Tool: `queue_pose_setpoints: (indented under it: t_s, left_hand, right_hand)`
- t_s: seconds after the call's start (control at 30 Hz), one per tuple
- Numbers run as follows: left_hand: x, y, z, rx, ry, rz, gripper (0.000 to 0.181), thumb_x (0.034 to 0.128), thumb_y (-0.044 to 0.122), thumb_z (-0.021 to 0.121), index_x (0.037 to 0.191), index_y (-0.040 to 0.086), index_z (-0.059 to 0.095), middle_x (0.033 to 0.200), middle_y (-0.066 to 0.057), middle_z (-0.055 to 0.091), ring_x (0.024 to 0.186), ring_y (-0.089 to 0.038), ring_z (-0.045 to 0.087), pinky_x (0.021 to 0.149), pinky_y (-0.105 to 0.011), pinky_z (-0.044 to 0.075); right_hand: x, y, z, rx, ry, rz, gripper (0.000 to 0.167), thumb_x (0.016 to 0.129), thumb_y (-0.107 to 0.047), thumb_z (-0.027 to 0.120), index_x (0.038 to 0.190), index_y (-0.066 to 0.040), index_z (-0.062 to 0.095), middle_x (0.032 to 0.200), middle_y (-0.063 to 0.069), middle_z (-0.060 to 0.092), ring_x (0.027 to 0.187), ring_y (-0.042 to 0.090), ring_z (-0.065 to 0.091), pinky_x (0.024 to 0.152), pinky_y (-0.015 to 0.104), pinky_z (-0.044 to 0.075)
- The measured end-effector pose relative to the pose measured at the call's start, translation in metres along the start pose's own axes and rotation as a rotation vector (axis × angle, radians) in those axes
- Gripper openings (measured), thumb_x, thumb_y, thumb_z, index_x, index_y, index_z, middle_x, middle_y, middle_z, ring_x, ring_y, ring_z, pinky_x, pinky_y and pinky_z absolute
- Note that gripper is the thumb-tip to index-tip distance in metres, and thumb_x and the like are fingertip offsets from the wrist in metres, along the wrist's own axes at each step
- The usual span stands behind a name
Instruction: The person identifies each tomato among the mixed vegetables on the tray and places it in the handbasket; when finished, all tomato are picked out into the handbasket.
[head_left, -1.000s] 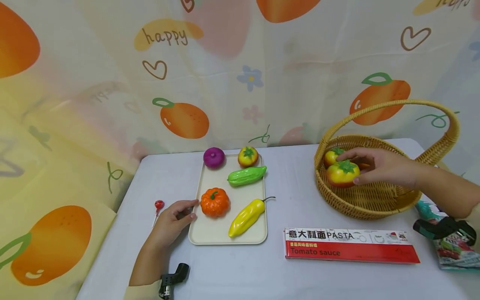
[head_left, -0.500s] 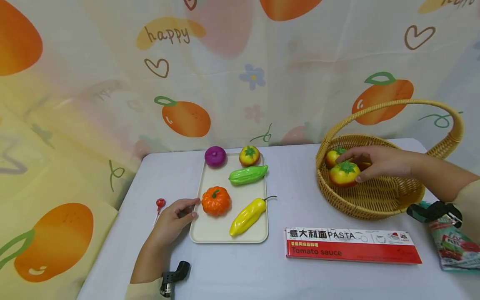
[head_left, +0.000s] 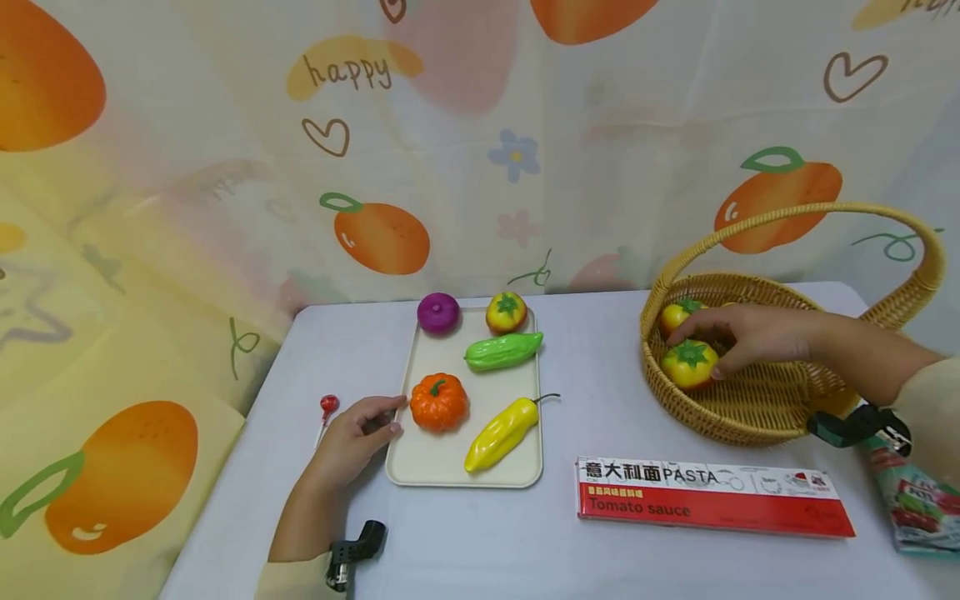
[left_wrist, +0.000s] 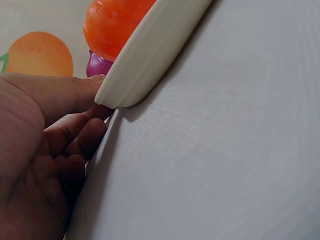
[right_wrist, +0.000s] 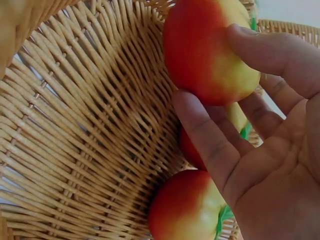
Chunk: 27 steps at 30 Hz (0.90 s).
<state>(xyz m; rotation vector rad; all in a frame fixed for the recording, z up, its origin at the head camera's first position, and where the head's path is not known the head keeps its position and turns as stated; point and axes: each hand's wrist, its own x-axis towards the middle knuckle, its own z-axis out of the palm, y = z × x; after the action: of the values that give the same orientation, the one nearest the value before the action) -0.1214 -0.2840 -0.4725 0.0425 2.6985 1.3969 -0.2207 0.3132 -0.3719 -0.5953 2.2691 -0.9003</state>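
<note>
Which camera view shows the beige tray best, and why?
The head view. It shows the beige tray nearly whole from above, with most of its rim and floor. The left wrist view shows only part of its outer wall, close up, cut off by the picture's top edge. The right wrist view shows none of it.

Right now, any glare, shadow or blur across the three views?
Head: fairly even light, small highlights on the yellow pepper and orange pumpkin. Left wrist: dim, shadow on the cloth along the tray, lower fingers dark. Right wrist: top-left corner blurred, basket weave clearer mid-frame but dark beside the lower fruit.
</note>
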Motion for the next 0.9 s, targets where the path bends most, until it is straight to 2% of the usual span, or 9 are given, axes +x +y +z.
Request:
queue_pose_setpoints:
  t_s: [0.37, 0.67, 0.9]
  left_hand:
    - [0.0005, 0.0006, -0.0001, 0.027, -0.01, 0.005, 0.041, 0.0976, 0.012, 0.079, 0.138, 0.016, 0.074, 0.113, -0.006, 0.066, 0.102, -0.026, 0.056, 0.081, -0.022, 0.052]
    - [-0.0004, 0.0008, 0.0009, 0.028, -0.002, 0.012, 0.041, 0.0976, 0.011, 0.079, 0.138, 0.014, 0.074, 0.113, -0.008, 0.067, 0.101, -0.026, 0.056, 0.08, -0.022, 0.052]
    - [-0.0007, 0.0009, 0.0006, 0.03, -0.007, 0.003, 0.041, 0.0976, 0.011, 0.079, 0.138, 0.015, 0.074, 0.113, -0.007, 0.066, 0.101, -0.026, 0.056, 0.081, -0.022, 0.052]
  right_hand:
    - [0.0058, -0.004, 0.0044, -0.163, -0.019, 0.008, 0.06, 0.081, -0.013, 0.091, 0.136, -0.024, 0.07, 0.138, 0.009, 0.059, 0.124, 0.032, 0.051, 0.098, 0.046, 0.052]
    - [0.003, -0.0023, 0.0078, -0.161, -0.022, 0.011, 0.06, 0.08, -0.017, 0.093, 0.135, -0.028, 0.071, 0.136, 0.008, 0.06, 0.123, 0.033, 0.05, 0.097, 0.043, 0.052]
    - [0.002, -0.0015, 0.0092, -0.164, -0.008, -0.006, 0.062, 0.08, -0.015, 0.093, 0.137, -0.027, 0.071, 0.138, 0.007, 0.06, 0.124, 0.032, 0.051, 0.099, 0.044, 0.052]
